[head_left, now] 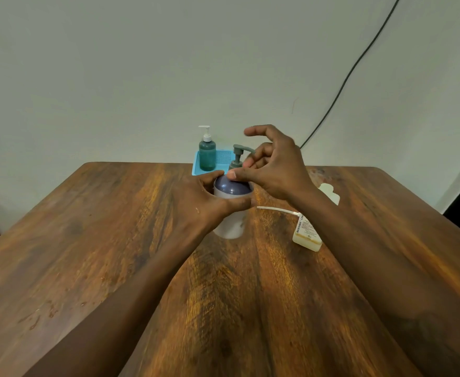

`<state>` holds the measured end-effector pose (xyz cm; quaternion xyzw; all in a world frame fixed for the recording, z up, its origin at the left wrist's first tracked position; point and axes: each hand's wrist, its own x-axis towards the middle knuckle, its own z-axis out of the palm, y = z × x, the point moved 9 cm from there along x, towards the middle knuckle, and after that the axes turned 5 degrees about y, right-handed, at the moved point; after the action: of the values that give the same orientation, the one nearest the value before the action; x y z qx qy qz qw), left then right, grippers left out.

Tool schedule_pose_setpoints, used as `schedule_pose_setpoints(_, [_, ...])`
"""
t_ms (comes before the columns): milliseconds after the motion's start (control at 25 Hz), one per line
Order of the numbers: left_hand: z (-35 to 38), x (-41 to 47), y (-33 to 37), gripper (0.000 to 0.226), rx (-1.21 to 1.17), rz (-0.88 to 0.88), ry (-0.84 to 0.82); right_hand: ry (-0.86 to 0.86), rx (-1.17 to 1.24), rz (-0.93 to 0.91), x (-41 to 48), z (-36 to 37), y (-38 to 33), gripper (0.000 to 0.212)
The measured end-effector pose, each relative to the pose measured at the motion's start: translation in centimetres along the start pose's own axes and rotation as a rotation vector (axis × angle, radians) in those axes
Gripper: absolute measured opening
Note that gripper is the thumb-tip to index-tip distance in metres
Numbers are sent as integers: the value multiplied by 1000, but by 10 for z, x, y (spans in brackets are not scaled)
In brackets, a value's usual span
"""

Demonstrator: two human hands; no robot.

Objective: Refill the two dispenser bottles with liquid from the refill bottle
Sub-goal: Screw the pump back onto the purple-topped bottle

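Observation:
A white dispenser bottle (230, 227) with a dark blue domed top (233, 188) stands upright mid-table. My left hand (196, 202) is wrapped around its upper body. My right hand (278, 170) sits above it, thumb on the dome and fingertips pinching the neck of its grey pump (238, 153), index finger raised. A second dispenser bottle (207, 156), green with a white pump, stands in a blue tray (222, 156) at the back edge. The refill bottle (306, 235), pale with yellowish liquid and a label, is at the right, partly hidden by my right forearm.
A thin white tube (275, 209) lies on the wooden table (87, 240) between the white bottle and the refill bottle. A black cable (346, 77) runs down the wall behind. A few wet spots mark the table's near left.

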<state>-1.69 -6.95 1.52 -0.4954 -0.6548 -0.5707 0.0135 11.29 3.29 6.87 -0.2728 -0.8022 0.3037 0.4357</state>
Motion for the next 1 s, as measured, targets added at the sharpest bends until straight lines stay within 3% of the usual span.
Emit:
schedule_pose_setpoints(120, [0,9,-9,77,-24,-23,-20,-68,29,-2,2,4,5,74])
schedule_pose_setpoints(240, [2,12,-8,76,-74,-35,-95,-314,268,67,2,17,9,55])
schedule_pose_setpoints(320, [8,11,-6,73,-150,-51,-154,-372,363,59,0,20,7,46])
schedule_pose_setpoints(440, [9,9,-5,72,-141,-46,-133,-245,300,-12,1,18,5,40])
schedule_pose_setpoints(640, [7,1,-3,67,10,-3,104,1,57,-123,8,22,-1,45])
schedule_pose_setpoints(720, [6,1,-5,68,8,-21,124,7,6,-145,10,24,-4,48])
schedule_pose_setpoints(800, [6,6,-11,73,5,-56,72,-126,54,-102,12,27,2,47])
schedule_pose_setpoints(920, [7,13,-21,76,-59,-104,-41,-397,396,104,10,31,11,43])
schedule_pose_setpoints(1000, [6,17,-27,78,-99,-116,-69,-463,560,193,11,31,14,48])
